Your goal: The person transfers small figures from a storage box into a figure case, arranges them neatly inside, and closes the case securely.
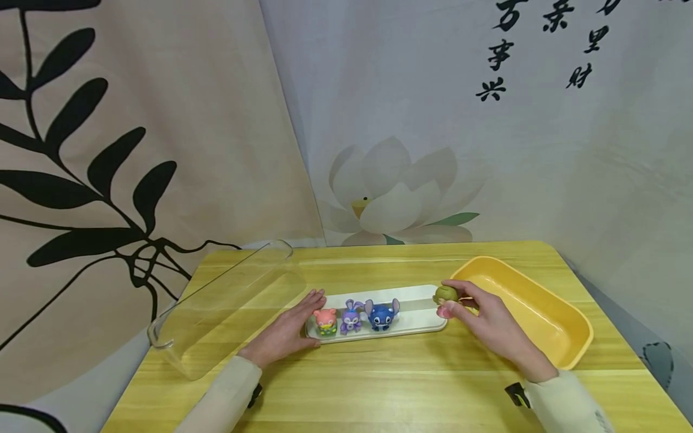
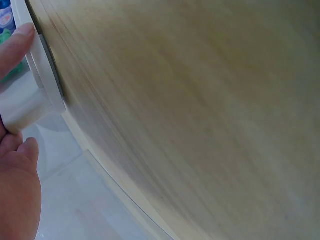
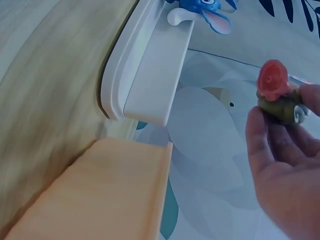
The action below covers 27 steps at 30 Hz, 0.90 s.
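Note:
A white oblong tray (image 1: 417, 313) carries a pink figurine (image 1: 326, 322) with a green lower part, a purple long-eared figurine (image 1: 352, 317) and a blue big-eared figurine (image 1: 381, 315), all upright in its left half. My left hand (image 1: 292, 325) holds the tray's left end, the thumb at the near corner and the fingers towards the far one. The thumb (image 2: 17, 47) lies over the rim in the left wrist view. Above the tray's right end, my right hand (image 1: 489, 316) pinches an olive-green figurine (image 1: 446, 294); its round pinkish-red part (image 3: 273, 80) shows in the right wrist view.
A yellow rectangular bin (image 1: 541, 307) stands right of the white tray, partly behind my right hand. On the left lies a clear transparent cover (image 1: 233, 307), reaching the wooden table's (image 1: 379, 385) left edge. A printed curtain (image 1: 400, 120) hangs behind the table.

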Motion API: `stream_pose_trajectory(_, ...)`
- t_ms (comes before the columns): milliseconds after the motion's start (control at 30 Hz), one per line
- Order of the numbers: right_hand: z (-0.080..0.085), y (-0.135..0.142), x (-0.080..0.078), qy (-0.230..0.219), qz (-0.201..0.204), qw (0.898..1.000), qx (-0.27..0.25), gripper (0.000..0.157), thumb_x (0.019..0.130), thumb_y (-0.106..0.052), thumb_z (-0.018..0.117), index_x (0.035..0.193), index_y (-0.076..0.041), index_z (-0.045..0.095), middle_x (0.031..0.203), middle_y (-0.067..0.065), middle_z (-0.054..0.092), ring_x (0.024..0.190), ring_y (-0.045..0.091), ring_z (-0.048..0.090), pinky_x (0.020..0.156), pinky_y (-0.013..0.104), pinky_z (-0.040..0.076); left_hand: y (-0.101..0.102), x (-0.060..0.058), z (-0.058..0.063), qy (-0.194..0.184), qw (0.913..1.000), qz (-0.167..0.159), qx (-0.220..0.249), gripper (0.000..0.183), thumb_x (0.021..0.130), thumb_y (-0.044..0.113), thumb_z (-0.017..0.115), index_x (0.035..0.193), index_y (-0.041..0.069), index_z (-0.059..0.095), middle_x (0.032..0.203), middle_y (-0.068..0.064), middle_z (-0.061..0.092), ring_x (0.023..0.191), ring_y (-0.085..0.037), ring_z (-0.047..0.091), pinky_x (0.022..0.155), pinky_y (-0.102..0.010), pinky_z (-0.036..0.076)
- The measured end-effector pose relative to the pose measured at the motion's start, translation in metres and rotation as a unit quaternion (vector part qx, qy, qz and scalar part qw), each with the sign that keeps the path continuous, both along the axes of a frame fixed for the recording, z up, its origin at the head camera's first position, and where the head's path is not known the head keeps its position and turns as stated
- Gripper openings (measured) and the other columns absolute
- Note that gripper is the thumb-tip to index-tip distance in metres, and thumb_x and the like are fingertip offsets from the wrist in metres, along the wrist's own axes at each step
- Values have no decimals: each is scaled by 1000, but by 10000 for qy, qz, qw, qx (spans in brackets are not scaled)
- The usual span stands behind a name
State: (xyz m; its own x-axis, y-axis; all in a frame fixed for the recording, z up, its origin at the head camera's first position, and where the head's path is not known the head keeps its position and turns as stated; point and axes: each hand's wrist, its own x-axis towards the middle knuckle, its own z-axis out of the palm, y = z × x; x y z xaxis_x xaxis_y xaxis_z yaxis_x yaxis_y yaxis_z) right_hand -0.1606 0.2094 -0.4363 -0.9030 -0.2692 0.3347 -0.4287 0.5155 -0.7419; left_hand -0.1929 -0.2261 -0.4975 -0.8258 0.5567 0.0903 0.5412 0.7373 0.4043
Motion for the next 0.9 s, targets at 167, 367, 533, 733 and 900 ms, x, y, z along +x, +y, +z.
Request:
stream_pose_trajectory(167, -5, -6, -4, -250, 250, 9985, -418, 38, 101, -9, 68, 137, 2, 59, 119, 14, 69, 106, 26, 71, 88, 25, 61, 0, 0, 0, -12, 10000, -5, 5, 96, 85, 27, 87, 162, 6, 34, 172, -2, 21, 157, -25, 19, 120, -47, 35)
stream_pose_trajectory(367, -12, -13, -8, -182, 306, 9989, -309, 36, 99, 3, 65, 135, 4, 59, 122, 16, 68, 109, 27, 66, 90, 27, 61, 0, 0, 0, -4, 10000, -13, -14, 95, 85, 26, 87, 161, 5, 34, 172, -4, 22, 157, -26, 20, 121, -47, 34)
stream_pose_trajectory(533, -17, -16, -11, -245, 378, 9988, -184, 38, 98, 6, 63, 136, 5, 57, 130, 20, 64, 113, 33, 66, 93, 36, 61, 1, 0, 0, -27, 10000, -10, -14, 95, 85, 26, 87, 161, 5, 35, 171, -5, 22, 157, -26, 20, 121, -47, 34)
stream_pose_trajectory(733, -20, -19, -12, -228, 518, 9982, -190, 37, 99, 6, 63, 136, 5, 57, 129, 17, 64, 113, 33, 67, 94, 37, 60, 1, -1, 0, 24, 10000, -20, -54, 95, 85, 27, 87, 161, 4, 35, 171, -5, 23, 157, -27, 20, 121, -47, 34)
stream_pose_trajectory(900, -23, -21, -14, -179, 708, 9972, -169, 36, 98, 5, 64, 133, 3, 59, 127, 13, 64, 113, 30, 67, 95, 38, 59, 1, -1, -1, 25, 10000, -4, -79, 95, 85, 27, 87, 161, 4, 35, 171, -5, 22, 157, -27, 20, 121, -47, 34)
